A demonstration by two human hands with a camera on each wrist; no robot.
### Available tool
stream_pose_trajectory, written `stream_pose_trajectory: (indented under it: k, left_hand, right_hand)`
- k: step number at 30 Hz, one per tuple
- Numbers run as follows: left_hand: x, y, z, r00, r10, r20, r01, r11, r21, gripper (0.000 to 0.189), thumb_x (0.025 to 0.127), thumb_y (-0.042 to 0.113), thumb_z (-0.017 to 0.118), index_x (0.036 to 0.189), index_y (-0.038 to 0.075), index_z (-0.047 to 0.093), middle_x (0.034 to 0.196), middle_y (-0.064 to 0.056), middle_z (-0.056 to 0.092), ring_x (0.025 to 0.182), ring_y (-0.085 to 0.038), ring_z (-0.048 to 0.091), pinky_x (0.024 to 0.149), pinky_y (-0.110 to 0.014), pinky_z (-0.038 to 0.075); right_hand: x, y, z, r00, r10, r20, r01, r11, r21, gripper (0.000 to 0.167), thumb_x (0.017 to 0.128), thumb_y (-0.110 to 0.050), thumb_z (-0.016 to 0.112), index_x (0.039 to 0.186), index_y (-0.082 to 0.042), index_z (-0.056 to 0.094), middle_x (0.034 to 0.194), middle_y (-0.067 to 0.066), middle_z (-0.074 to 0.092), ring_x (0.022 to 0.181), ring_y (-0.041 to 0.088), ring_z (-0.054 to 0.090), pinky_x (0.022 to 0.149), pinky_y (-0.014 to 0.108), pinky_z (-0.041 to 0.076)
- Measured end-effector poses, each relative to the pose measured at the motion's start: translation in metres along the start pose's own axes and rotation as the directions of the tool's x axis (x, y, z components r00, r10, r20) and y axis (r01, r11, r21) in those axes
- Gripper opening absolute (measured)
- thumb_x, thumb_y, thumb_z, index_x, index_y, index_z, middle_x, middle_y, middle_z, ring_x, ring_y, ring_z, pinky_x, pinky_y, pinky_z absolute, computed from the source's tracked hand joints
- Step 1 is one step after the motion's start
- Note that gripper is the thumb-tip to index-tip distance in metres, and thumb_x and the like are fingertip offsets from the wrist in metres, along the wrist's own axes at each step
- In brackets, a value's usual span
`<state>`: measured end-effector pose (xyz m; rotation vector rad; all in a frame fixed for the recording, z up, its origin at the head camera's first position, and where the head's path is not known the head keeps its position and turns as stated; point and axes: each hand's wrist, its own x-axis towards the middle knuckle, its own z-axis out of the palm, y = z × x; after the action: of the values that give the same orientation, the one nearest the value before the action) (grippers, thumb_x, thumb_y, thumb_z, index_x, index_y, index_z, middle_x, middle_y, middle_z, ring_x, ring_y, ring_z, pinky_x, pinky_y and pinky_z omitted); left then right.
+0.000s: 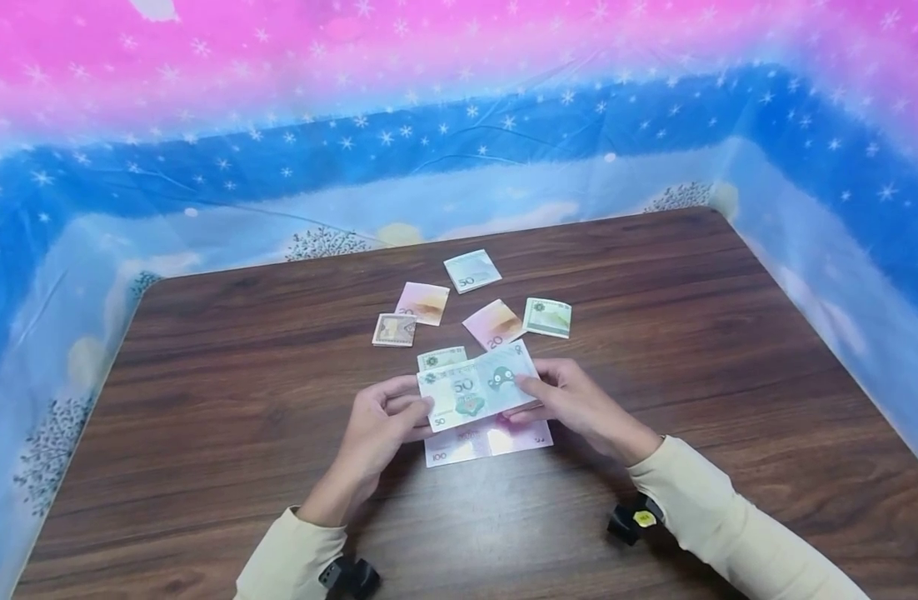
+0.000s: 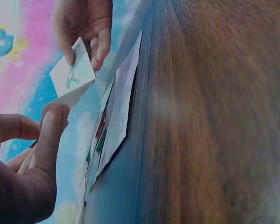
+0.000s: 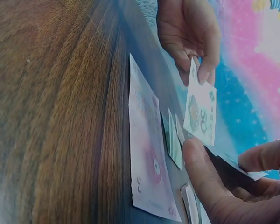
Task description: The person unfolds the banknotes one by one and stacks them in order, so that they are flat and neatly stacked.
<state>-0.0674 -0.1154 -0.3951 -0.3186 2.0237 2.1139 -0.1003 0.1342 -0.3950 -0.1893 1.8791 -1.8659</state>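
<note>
A green play banknote marked 50 (image 1: pixel 470 393) is held up over the table between both hands, creased across its middle. My left hand (image 1: pixel 380 425) pinches its left end between thumb and fingers. At the other end, my right hand (image 1: pixel 582 408) grips it, thumb on top and fingers beneath. The left wrist view shows the note (image 2: pixel 74 74) bent at the crease. Under it, a pink note marked 100 (image 1: pixel 489 446) lies unfolded on the table, partly covered in the head view. Just behind, a folded green note (image 1: pixel 441 359) is partly hidden.
Farther back lie a folded 50 note (image 1: pixel 471 271), two folded pink 20 notes (image 1: pixel 429 302), a folded green note (image 1: pixel 547 317) and a small folded brown note (image 1: pixel 394 331). The dark wooden table (image 1: pixel 241 400) is backed by a patterned cloth (image 1: pixel 429 125).
</note>
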Motion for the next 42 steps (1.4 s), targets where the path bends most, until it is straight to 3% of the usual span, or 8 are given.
stream_pose_trajectory:
  k: [4, 12, 16, 20, 25, 28, 35, 42]
  left_hand:
    - [0.0, -0.002, -0.004, 1.0, -0.022, -0.011, 0.022, 1.0, 0.004, 0.035, 0.092, -0.008, 0.065, 0.126, -0.01, 0.061, 0.103, -0.024, 0.072, 0.078, -0.019, 0.072, 0.072, -0.032, 0.064]
    - [0.003, -0.006, -0.01, 0.998, -0.046, 0.046, 0.047, 0.998, -0.034, 0.036, 0.092, -0.008, 0.064, 0.127, -0.012, 0.058, 0.102, -0.022, 0.073, 0.079, -0.019, 0.072, 0.075, -0.034, 0.064]
    - [0.003, -0.005, -0.012, 0.997, -0.052, 0.061, 0.051, 0.999, 0.01, 0.036, 0.092, -0.007, 0.064, 0.127, -0.011, 0.058, 0.102, -0.021, 0.073, 0.08, -0.019, 0.072, 0.074, -0.034, 0.064]
    - [0.002, -0.003, -0.014, 0.996, -0.032, 0.081, 0.027, 0.997, 0.068, 0.032, 0.093, -0.007, 0.064, 0.125, -0.011, 0.06, 0.102, -0.024, 0.072, 0.082, -0.019, 0.072, 0.073, -0.033, 0.064]
    - [0.001, 0.0, -0.018, 0.993, -0.012, 0.119, -0.008, 0.985, 0.173, 0.032, 0.093, -0.007, 0.064, 0.124, -0.012, 0.059, 0.095, -0.023, 0.072, 0.077, -0.02, 0.072, 0.069, -0.035, 0.065]
    - [0.001, 0.001, -0.019, 0.988, -0.014, 0.156, -0.029, 0.962, 0.27, 0.033, 0.093, -0.007, 0.066, 0.125, -0.012, 0.059, 0.087, -0.02, 0.073, 0.068, -0.021, 0.072, 0.065, -0.036, 0.065]
    - [0.001, 0.003, -0.018, 0.979, -0.024, 0.201, -0.072, 0.889, 0.453, 0.038, 0.092, -0.001, 0.071, 0.127, -0.011, 0.059, 0.075, -0.013, 0.073, 0.059, -0.023, 0.071, 0.058, -0.035, 0.064]
    - [0.003, 0.002, -0.014, 0.976, 0.003, 0.218, -0.142, 0.766, 0.626, 0.037, 0.09, 0.005, 0.074, 0.123, -0.008, 0.064, 0.065, -0.002, 0.07, 0.056, -0.016, 0.068, 0.051, -0.03, 0.059]
  right_hand:
    - [0.0, 0.002, -0.002, 1.0, 0.005, -0.029, -0.004, 1.0, 0.01, 0.035, 0.104, 0.003, 0.046, 0.133, 0.021, 0.048, 0.11, 0.032, 0.066, 0.091, 0.027, 0.072, 0.084, 0.036, 0.062]
    - [0.002, 0.005, -0.007, 0.998, 0.033, -0.049, -0.029, 0.996, 0.083, 0.038, 0.099, 0.008, 0.052, 0.135, 0.02, 0.046, 0.108, 0.029, 0.068, 0.09, 0.028, 0.073, 0.084, 0.038, 0.062]
    - [0.002, 0.004, -0.01, 0.994, 0.02, -0.105, -0.024, 0.999, -0.035, 0.035, 0.094, 0.004, 0.062, 0.126, 0.017, 0.055, 0.102, 0.021, 0.07, 0.084, 0.02, 0.071, 0.08, 0.037, 0.064]
    - [0.002, 0.003, -0.013, 0.985, 0.006, -0.175, -0.043, 0.977, -0.207, 0.025, 0.09, -0.002, 0.07, 0.111, 0.009, 0.063, 0.09, 0.012, 0.07, 0.078, 0.015, 0.065, 0.072, 0.027, 0.06]
    - [0.0, 0.004, -0.017, 0.984, -0.021, -0.175, -0.031, 0.958, -0.287, 0.021, 0.086, -0.002, 0.074, 0.103, 0.006, 0.064, 0.084, 0.01, 0.068, 0.074, 0.018, 0.064, 0.065, 0.027, 0.059]
    - [-0.001, 0.005, -0.02, 0.987, -0.056, -0.152, 0.002, 0.941, -0.339, 0.021, 0.085, -0.002, 0.076, 0.1, 0.006, 0.065, 0.084, 0.01, 0.067, 0.071, 0.017, 0.064, 0.061, 0.026, 0.058]
    - [-0.001, 0.007, -0.021, 0.986, -0.149, -0.071, 0.088, 0.839, -0.536, 0.016, 0.081, -0.002, 0.08, 0.089, 0.001, 0.067, 0.076, 0.004, 0.066, 0.065, 0.012, 0.059, 0.056, 0.022, 0.052]
    - [0.001, 0.009, -0.017, 0.982, -0.185, -0.043, 0.111, 0.741, -0.662, 0.017, 0.077, -0.002, 0.083, 0.084, -0.003, 0.067, 0.07, -0.002, 0.064, 0.062, 0.008, 0.057, 0.057, 0.022, 0.049]
